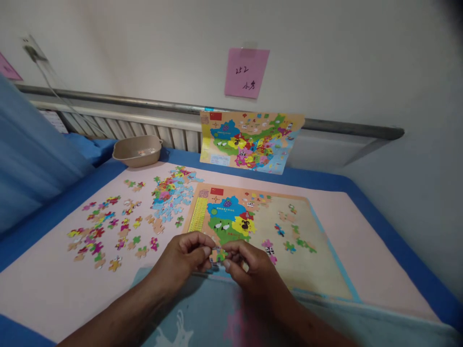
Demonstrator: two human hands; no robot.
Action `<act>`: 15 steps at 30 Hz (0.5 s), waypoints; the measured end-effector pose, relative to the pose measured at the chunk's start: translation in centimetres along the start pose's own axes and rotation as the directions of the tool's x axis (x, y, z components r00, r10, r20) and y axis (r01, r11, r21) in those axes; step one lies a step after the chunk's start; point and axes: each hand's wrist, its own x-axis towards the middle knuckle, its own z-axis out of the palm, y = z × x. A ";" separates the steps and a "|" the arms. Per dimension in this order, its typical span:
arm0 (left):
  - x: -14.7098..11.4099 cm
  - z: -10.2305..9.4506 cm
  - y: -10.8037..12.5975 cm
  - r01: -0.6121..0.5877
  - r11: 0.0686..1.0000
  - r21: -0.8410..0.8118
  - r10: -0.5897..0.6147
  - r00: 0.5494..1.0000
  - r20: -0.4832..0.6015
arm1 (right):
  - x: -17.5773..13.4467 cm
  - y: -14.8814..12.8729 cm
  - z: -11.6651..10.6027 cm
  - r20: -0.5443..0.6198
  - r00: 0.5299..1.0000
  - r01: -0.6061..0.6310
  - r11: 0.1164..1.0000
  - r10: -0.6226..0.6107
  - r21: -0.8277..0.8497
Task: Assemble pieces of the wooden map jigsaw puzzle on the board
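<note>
Between my two hands I hold a few small jigsaw pieces (217, 254), coloured orange and green. My left hand (188, 253) pinches them from the left, and my right hand (249, 262) grips them from the right. Both hands hover over the lower edge of the jigsaw board (289, 270). Its left part is filled with a map picture, with blue, green and yellow regions and a red flag. Several loose pieces (289, 246) lie on the bare right part. A pink panda piece (269, 250) shows just beyond my right hand.
Loose pieces (97, 232) spread over the pink sheet at left, beside a partly joined blue and red cluster (173, 193). A beige basin (137, 152) stands at the back left. The reference map sheet (249, 142) leans upright under a metal rail (144, 103). A blue curtain (32, 144) hangs at left.
</note>
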 end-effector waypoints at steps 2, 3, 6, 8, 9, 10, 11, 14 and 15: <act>0.1 0.0 0.1 0.016 1.000 -0.011 -0.017 1.000 -0.013 | 0.0 0.1 -0.1 -0.008 1.000 0.007 1.000 -0.007 -0.010; 0.1 0.0 0.1 0.012 1.000 -0.003 -0.012 1.000 -0.013 | 0.0 0.1 -0.1 -0.016 1.000 0.012 1.000 -0.012 -0.015; -0.1 0.0 0.2 -0.016 0.999 0.051 0.017 1.000 -0.011 | -0.2 0.1 -0.2 -0.023 0.999 0.022 0.999 -0.022 -0.028; -0.1 0.0 0.1 -0.020 0.995 0.097 0.021 1.000 -0.017 | -0.4 0.0 -0.1 -0.024 0.999 0.024 0.999 -0.025 -0.049; -0.1 -0.1 -0.1 -0.020 0.992 0.122 0.021 1.000 -0.009 | -0.5 0.0 -0.1 -0.027 0.999 0.027 0.998 -0.029 -0.062; -0.1 -0.2 -0.3 -0.026 0.988 0.150 0.027 1.000 0.001 | -0.6 0.0 0.0 -0.032 0.999 0.031 0.997 -0.033 -0.074; -0.1 -0.3 -0.6 -0.039 0.983 0.178 0.037 0.999 0.016 | -0.7 0.0 0.1 -0.040 0.998 0.034 0.996 -0.037 -0.082; 0.1 -0.7 -1.7 -0.095 0.967 0.236 0.086 0.995 0.045 | -0.8 0.3 0.1 -0.051 0.998 0.039 0.996 -0.043 -0.079; 0.1 -0.9 -2.0 -0.108 0.963 0.249 0.098 0.994 0.052 | -0.9 0.3 0.1 -0.053 0.998 0.042 0.996 -0.046 -0.079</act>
